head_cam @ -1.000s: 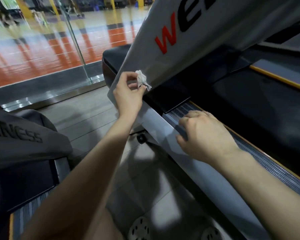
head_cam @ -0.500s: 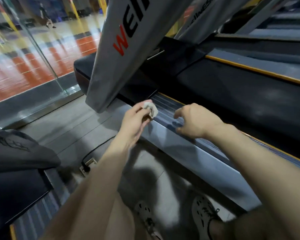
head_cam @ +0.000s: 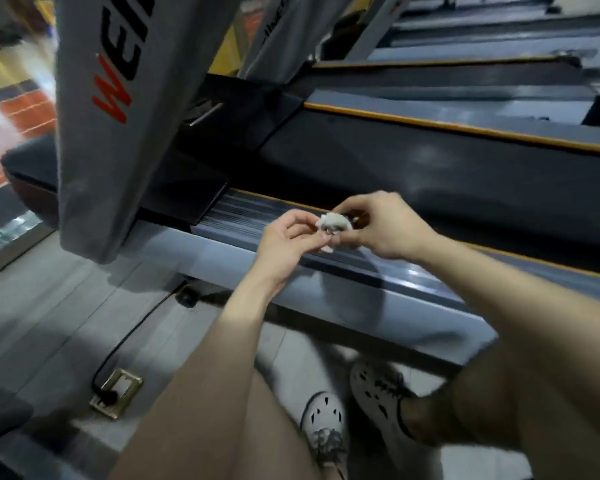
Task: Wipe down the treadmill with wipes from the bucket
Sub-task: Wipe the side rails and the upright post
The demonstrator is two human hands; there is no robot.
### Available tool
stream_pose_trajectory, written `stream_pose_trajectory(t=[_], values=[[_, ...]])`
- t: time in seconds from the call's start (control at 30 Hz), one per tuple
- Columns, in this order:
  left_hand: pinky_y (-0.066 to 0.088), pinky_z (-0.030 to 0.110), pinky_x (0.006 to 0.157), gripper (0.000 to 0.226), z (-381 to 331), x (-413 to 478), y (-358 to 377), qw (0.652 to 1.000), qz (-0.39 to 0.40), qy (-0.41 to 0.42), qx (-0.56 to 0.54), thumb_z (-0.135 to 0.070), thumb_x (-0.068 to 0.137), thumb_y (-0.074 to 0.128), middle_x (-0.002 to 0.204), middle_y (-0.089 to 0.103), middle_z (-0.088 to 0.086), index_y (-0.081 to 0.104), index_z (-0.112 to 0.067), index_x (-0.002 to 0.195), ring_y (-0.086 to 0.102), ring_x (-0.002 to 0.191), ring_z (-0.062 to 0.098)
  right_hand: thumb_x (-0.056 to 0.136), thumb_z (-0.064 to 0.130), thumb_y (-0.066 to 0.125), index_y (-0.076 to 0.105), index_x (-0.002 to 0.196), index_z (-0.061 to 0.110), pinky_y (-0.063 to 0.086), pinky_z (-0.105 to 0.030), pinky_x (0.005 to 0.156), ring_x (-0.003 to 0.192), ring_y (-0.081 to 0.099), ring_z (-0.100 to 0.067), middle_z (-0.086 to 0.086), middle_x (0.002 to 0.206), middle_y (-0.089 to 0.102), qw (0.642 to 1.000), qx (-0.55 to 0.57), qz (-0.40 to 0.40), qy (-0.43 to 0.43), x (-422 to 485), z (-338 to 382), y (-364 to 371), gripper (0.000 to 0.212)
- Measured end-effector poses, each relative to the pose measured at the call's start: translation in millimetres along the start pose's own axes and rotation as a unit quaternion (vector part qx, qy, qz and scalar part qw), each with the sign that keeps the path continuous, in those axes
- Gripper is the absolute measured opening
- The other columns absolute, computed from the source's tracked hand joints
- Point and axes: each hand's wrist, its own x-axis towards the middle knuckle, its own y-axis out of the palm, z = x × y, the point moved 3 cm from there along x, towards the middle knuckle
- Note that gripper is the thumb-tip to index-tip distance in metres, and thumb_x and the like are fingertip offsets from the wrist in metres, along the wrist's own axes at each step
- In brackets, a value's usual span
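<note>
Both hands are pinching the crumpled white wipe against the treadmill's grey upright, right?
Not quite. The head view shows the left hand and right hand pinching the crumpled white wipe over the ribbed side rail, apart from the grey upright.

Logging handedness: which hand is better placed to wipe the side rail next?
Likely the right hand: both pinch the wipe, but it sits over the side rail; the left hand is nearer its outer edge.

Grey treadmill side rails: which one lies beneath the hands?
The nearest ribbed rail, under the left hand and right hand pinching the crumpled white wipe; the others lie beyond the black belt.
</note>
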Motion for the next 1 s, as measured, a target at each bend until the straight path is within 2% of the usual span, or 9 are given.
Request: stream_pose_trajectory(t=[0.07,0.13,0.2,0.3,0.4,0.5,0.63,0.83,1.0], values=[[0.061,0.028,0.086,0.026,3,6,14,0.999,0.046,0.011,0.017,0.007,0.087,0.082,0.099,0.077,0.011,0.069,-0.009,0.104,0.074,0.094,0.02,0.077,0.033,0.095,0.082,0.098,0.024,0.06,-0.033,0.08,0.073,0.074,-0.005,0.007,0.08,0.079,1.0,0.001,-0.006,0.029,-13,-10,-13,0.027],[0.063,0.032,0.09,0.03,8,12,29,0.993,0.104,0.013,0.051,0.006,0.088,0.08,0.108,0.078,0.009,0.071,-0.008,0.114,0.074,0.099,0.02,0.079,0.024,0.091,0.081,0.09,0.021,0.062,-0.033,0.075,0.065,0.073,-0.003,0.004,0.071,0.077,0.998,-0.029,-0.024,0.052,-23,-25,-29,0.016],[0.064,0.037,0.093,0.032,16,19,42,0.975,0.155,0.02,0.159,0.0,0.093,0.079,0.118,0.078,0.004,0.072,-0.012,0.122,0.076,0.096,0.017,0.081,0.018,0.086,0.08,0.088,0.019,0.062,-0.032,0.071,0.064,0.073,-0.004,0.002,0.069,0.077,0.993,-0.068,-0.049,0.077,-38,-45,-49,0.009],[0.06,0.04,0.101,0.03,25,23,70,0.904,0.181,0.074,0.381,-0.017,0.095,0.08,0.115,0.077,-0.009,0.074,-0.025,0.123,0.074,0.094,0.007,0.085,0.015,0.08,0.08,0.088,0.017,0.059,-0.029,0.066,0.066,0.072,-0.011,0.002,0.071,0.075,0.985,-0.108,-0.058,0.122,-77,-81,-73,0.004],[0.055,0.04,0.1,0.028,10,10,127,0.819,0.181,0.188,0.511,-0.028,0.098,0.073,0.121,0.072,-0.012,0.072,-0.03,0.126,0.068,0.109,0.01,0.086,0.007,0.073,0.081,0.087,0.016,0.057,-0.028,0.063,0.063,0.071,-0.012,0.006,0.064,0.07,0.975,-0.118,-0.054,0.179,-134,-133,-90,0.012],[0.053,0.044,0.099,0.029,0,-11,198,0.744,0.242,0.279,0.557,-0.034,0.1,0.067,0.128,0.067,-0.008,0.069,-0.031,0.128,0.061,0.123,0.018,0.084,0.006,0.076,0.081,0.082,0.019,0.056,-0.028,0.061,0.057,0.07,-0.008,0.007,0.057,0.069,0.96,-0.125,-0.056,0.245,-201,-188,-109,0.014],[0.054,0.043,0.095,0.031,3,-33,287,0.66,0.315,0.315,0.605,-0.036,0.1,0.064,0.13,0.066,-0.004,0.069,-0.03,0.13,0.059,0.127,0.022,0.084,0.009,0.08,0.084,0.081,0.022,0.064,-0.032,0.069,0.058,0.073,-0.006,0.007,0.057,0.072,0.942,-0.108,-0.085,0.307,-276,-242,-154,0.014],[0.053,0.04,0.092,0.034,9,-59,425,0.57,0.375,0.373,0.628,-0.036,0.1,0.063,0.126,0.067,-0.003,0.067,-0.029,0.133,0.06,0.125,0.024,0.088,0.011,0.079,0.085,0.09,0.021,0.064,-0.032,0.071,0.068,0.077,-0.009,0.002,0.069,0.077,0.9,-0.092,-0.149,0.399,-390,-322,-206,0.012],[0.054,0.041,0.092,0.036,16,-88,531,0.516,0.417,0.394,0.637,-0.04,0.1,0.059,0.128,0.067,-0.003,0.066,-0.03,0.134,0.061,0.125,0.027,0.085,-0.001,0.065,0.085,0.093,0.024,0.06,-0.034,0.071,0.072,0.07,-0.01,0.008,0.067,0.072,0.876,-0.117,-0.117,0.453,-466,-371,-224,0.033]])
